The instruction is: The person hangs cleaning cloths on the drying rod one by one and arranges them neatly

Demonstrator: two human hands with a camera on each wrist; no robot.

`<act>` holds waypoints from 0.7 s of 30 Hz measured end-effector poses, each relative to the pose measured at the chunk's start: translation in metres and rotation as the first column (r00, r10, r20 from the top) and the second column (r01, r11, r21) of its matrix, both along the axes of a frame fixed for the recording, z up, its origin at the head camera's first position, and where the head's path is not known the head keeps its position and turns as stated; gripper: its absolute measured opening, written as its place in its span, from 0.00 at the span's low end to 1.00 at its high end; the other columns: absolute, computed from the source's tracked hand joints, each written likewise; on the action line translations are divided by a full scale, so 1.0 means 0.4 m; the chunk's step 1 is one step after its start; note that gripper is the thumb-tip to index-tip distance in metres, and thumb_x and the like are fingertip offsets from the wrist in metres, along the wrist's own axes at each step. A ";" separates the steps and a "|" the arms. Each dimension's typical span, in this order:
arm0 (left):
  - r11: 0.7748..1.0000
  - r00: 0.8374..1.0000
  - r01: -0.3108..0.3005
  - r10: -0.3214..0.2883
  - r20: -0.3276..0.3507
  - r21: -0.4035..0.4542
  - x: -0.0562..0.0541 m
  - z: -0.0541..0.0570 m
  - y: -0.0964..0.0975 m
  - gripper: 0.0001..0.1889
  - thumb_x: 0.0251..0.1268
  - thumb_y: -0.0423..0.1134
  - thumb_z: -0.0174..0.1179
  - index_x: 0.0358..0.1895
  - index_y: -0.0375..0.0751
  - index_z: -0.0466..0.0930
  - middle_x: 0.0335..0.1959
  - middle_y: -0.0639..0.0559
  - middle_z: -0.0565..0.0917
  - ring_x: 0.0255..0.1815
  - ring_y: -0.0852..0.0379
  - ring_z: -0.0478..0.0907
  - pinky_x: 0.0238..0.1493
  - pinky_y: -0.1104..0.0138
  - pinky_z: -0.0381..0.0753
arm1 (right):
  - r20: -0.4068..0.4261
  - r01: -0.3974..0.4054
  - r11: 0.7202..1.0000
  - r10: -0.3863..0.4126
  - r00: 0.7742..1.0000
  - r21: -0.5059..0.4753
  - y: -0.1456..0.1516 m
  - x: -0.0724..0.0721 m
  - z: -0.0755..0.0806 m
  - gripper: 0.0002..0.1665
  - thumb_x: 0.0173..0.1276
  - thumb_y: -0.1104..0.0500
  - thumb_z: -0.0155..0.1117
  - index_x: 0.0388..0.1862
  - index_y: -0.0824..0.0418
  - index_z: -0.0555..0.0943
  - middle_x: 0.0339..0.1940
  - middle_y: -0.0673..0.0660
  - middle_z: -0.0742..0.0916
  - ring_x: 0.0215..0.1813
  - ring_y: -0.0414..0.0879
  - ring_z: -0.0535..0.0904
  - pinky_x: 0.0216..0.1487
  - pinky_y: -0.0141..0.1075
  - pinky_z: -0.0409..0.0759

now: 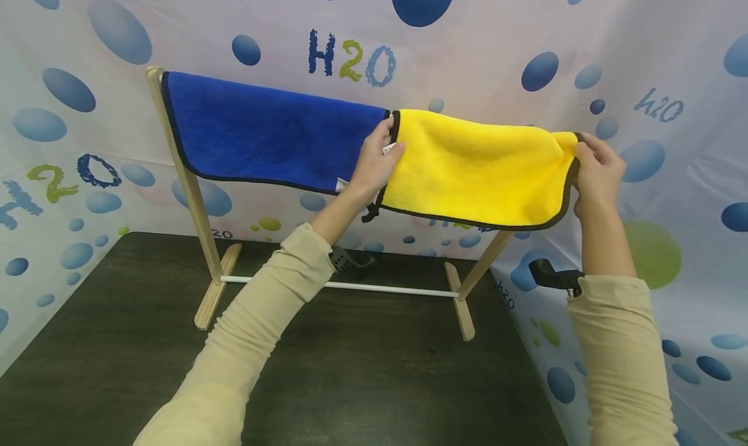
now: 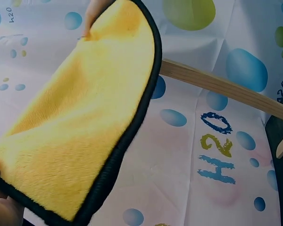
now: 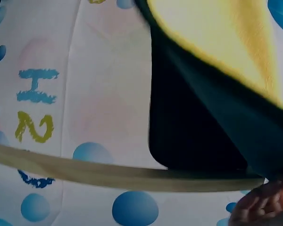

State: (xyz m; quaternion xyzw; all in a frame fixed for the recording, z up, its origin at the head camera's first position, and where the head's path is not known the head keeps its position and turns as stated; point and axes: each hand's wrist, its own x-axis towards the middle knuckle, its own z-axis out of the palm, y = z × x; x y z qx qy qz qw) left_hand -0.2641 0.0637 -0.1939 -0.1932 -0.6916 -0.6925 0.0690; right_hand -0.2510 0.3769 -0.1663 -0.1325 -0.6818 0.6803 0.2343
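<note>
A yellow towel (image 1: 473,173) with black edging hangs at the right part of a wooden rack (image 1: 195,206). My left hand (image 1: 378,160) pinches its left edge, where a bit of white label shows by the fingers. At the opposite end my right hand (image 1: 598,170) grips the upper right corner, the thumb in front. Beside it, a blue towel (image 1: 274,134) with black edging is draped over the rack's left part. In the right wrist view the yellow towel's dark underside (image 3: 226,122) shows near the post. The rack's top bar is hidden beneath the towels.
Two wooden feet (image 1: 460,303) carry the rack on a dark table (image 1: 350,368). A white rod (image 1: 386,289) joins the posts low down. Behind and to the right hangs a curtain (image 1: 485,50) printed with blue dots and "H2O".
</note>
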 end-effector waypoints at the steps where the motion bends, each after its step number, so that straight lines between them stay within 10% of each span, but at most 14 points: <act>1: 1.000 1.000 -0.008 0.008 -0.001 0.002 0.002 0.001 -0.001 0.24 0.70 0.30 0.43 0.68 0.37 0.56 0.65 0.42 0.67 0.56 0.49 0.73 0.51 0.63 0.75 | 0.011 0.006 1.000 -0.006 1.000 -0.005 0.002 0.001 0.000 0.19 0.64 0.53 0.59 0.55 0.52 0.78 0.45 0.46 0.76 0.38 0.37 0.74 0.32 0.20 0.75; 12: 0.999 0.997 -0.027 0.031 -0.075 0.042 -0.063 -0.052 -0.001 0.24 0.70 0.31 0.43 0.68 0.42 0.57 0.66 0.48 0.66 0.60 0.56 0.70 0.51 0.66 0.75 | 0.092 0.082 0.910 -0.130 0.987 0.407 0.001 0.008 -0.019 0.22 0.67 0.48 0.52 0.54 0.57 0.76 0.38 0.41 0.75 0.34 0.35 0.70 0.32 0.19 0.70; 21: 1.000 1.000 -0.016 0.016 -0.006 0.001 0.006 -0.004 -0.008 0.25 0.70 0.30 0.42 0.69 0.38 0.54 0.66 0.44 0.65 0.59 0.51 0.71 0.55 0.65 0.73 | 0.086 -0.024 0.974 0.005 0.996 0.226 0.002 0.004 -0.009 0.16 0.63 0.42 0.55 0.37 0.52 0.77 0.36 0.47 0.73 0.34 0.37 0.69 0.31 0.21 0.72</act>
